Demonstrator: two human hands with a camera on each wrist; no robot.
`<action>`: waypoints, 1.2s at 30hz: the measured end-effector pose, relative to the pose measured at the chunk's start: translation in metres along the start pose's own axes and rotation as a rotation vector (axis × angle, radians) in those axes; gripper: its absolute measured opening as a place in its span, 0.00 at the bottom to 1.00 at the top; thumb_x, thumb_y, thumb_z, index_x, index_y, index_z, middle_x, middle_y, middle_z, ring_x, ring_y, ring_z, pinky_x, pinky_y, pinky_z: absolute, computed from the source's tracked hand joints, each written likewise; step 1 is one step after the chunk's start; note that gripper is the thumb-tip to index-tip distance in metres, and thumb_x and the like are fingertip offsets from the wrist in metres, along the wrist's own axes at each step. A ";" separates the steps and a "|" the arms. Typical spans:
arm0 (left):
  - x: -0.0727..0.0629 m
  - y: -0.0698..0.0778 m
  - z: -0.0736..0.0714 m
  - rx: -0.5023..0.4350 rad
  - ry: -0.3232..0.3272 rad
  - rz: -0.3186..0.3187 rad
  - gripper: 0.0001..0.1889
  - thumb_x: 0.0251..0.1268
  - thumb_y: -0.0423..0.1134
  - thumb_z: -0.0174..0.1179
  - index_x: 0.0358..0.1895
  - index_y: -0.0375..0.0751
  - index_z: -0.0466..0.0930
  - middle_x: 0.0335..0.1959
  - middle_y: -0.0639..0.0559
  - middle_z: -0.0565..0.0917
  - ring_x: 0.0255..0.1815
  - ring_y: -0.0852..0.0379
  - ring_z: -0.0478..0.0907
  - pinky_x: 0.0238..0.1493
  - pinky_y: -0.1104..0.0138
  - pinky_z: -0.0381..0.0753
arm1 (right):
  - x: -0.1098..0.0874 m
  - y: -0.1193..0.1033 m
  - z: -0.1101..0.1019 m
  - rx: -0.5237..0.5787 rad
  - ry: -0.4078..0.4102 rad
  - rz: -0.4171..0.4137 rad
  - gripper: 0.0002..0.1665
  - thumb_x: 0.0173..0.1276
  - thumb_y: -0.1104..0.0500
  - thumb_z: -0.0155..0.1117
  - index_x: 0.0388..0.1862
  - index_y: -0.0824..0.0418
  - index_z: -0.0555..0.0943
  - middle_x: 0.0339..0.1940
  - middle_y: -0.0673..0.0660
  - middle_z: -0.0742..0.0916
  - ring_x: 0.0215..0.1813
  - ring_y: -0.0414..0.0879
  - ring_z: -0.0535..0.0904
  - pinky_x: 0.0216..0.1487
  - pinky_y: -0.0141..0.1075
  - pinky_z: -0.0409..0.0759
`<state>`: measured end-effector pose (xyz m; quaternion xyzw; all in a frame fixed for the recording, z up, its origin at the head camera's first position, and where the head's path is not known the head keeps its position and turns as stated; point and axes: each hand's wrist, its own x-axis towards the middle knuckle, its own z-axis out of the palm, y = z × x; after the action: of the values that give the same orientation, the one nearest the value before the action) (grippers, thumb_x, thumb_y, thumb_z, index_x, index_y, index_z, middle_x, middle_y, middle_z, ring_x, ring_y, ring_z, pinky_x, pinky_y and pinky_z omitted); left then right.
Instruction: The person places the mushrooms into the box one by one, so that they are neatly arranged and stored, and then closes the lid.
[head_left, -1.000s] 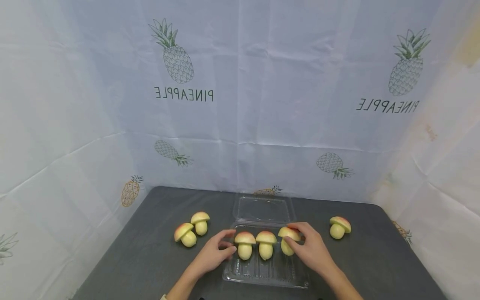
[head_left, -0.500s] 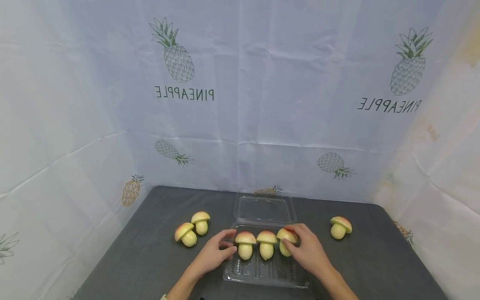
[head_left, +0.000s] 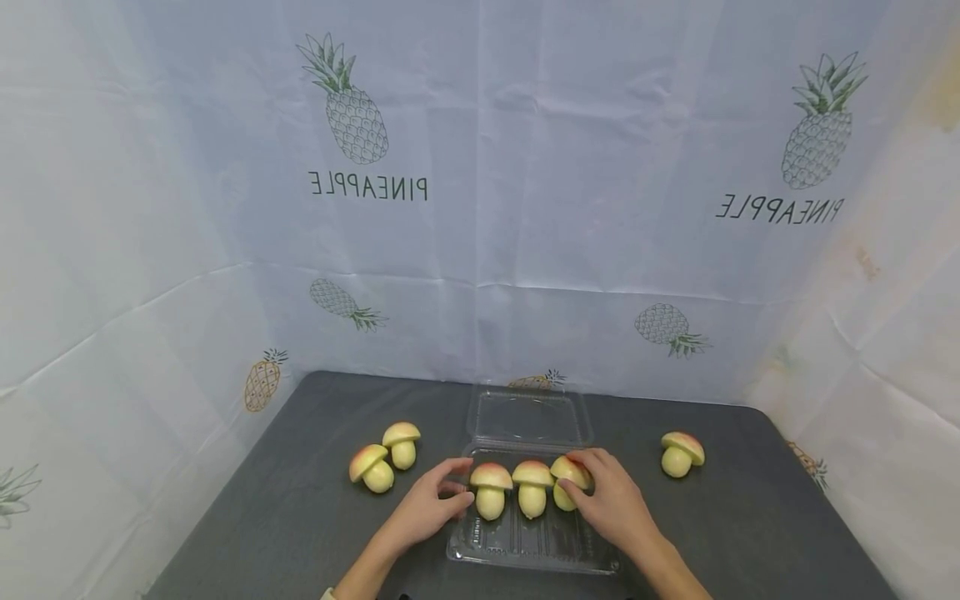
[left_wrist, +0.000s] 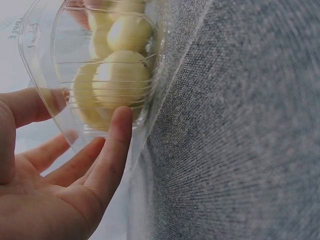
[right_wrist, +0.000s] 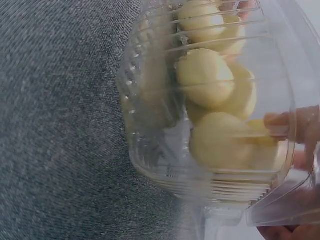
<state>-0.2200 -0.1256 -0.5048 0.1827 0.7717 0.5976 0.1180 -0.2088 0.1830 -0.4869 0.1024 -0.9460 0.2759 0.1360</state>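
A clear plastic clamshell box lies with its lid folded back. Three toy mushrooms with reddish caps and pale yellow stems stand in a row inside: the left one, the middle one and the right one. My right hand pinches the right mushroom between thumb and fingers, close beside the middle one. At the box's left side, my left hand holds the rim, thumb over the edge and fingers along the outer wall. The stems show through the clear wall in both wrist views.
Two more toy mushrooms, a front one and a back one, lie left of the box on the dark table. Another mushroom lies to the right. A pale pineapple-print curtain surrounds the table's back and sides.
My right hand has shifted slightly left with the right mushroom, bringing it nearer the middle one. The left hand and the box stay where they were.
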 end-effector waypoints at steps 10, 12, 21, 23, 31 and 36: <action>0.000 0.001 -0.001 -0.018 -0.002 0.002 0.29 0.74 0.37 0.62 0.74 0.32 0.66 0.68 0.31 0.70 0.49 0.49 0.82 0.40 0.60 0.86 | 0.000 -0.002 0.000 -0.067 -0.006 -0.041 0.18 0.60 0.57 0.79 0.49 0.53 0.86 0.47 0.51 0.84 0.49 0.49 0.80 0.45 0.46 0.81; 0.000 0.001 -0.001 -0.018 -0.004 0.003 0.30 0.74 0.37 0.61 0.74 0.32 0.66 0.68 0.31 0.70 0.49 0.49 0.82 0.40 0.60 0.86 | 0.000 -0.002 -0.001 -0.075 -0.009 -0.053 0.18 0.60 0.58 0.79 0.49 0.53 0.86 0.46 0.51 0.84 0.50 0.50 0.80 0.46 0.46 0.82; 0.000 -0.001 0.000 0.006 0.004 -0.001 0.30 0.73 0.38 0.62 0.73 0.33 0.67 0.67 0.31 0.71 0.49 0.50 0.82 0.41 0.61 0.87 | -0.002 -0.001 -0.012 -0.001 -0.046 -0.027 0.17 0.63 0.60 0.77 0.51 0.52 0.85 0.49 0.50 0.84 0.54 0.52 0.80 0.51 0.50 0.82; 0.000 -0.001 0.000 0.008 0.006 -0.003 0.30 0.73 0.38 0.62 0.73 0.33 0.67 0.67 0.32 0.72 0.49 0.50 0.82 0.41 0.61 0.87 | -0.001 0.001 -0.015 0.004 -0.043 -0.027 0.16 0.64 0.59 0.76 0.51 0.51 0.86 0.50 0.49 0.84 0.55 0.52 0.80 0.52 0.50 0.82; 0.000 -0.002 0.000 0.008 0.004 0.005 0.29 0.73 0.38 0.62 0.74 0.34 0.67 0.68 0.33 0.72 0.50 0.49 0.82 0.40 0.63 0.86 | -0.002 0.012 -0.033 0.002 -0.045 -0.026 0.17 0.66 0.59 0.74 0.53 0.55 0.85 0.52 0.52 0.84 0.55 0.54 0.81 0.51 0.52 0.82; 0.000 -0.002 0.000 0.000 -0.001 0.006 0.29 0.74 0.38 0.62 0.74 0.34 0.66 0.68 0.33 0.71 0.49 0.49 0.82 0.40 0.61 0.86 | -0.001 0.019 -0.047 0.002 -0.059 -0.005 0.16 0.69 0.57 0.72 0.55 0.56 0.85 0.54 0.54 0.84 0.57 0.57 0.80 0.52 0.54 0.82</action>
<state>-0.2202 -0.1264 -0.5063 0.1855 0.7712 0.5977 0.1163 -0.2034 0.2244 -0.4590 0.1128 -0.9490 0.2735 0.1088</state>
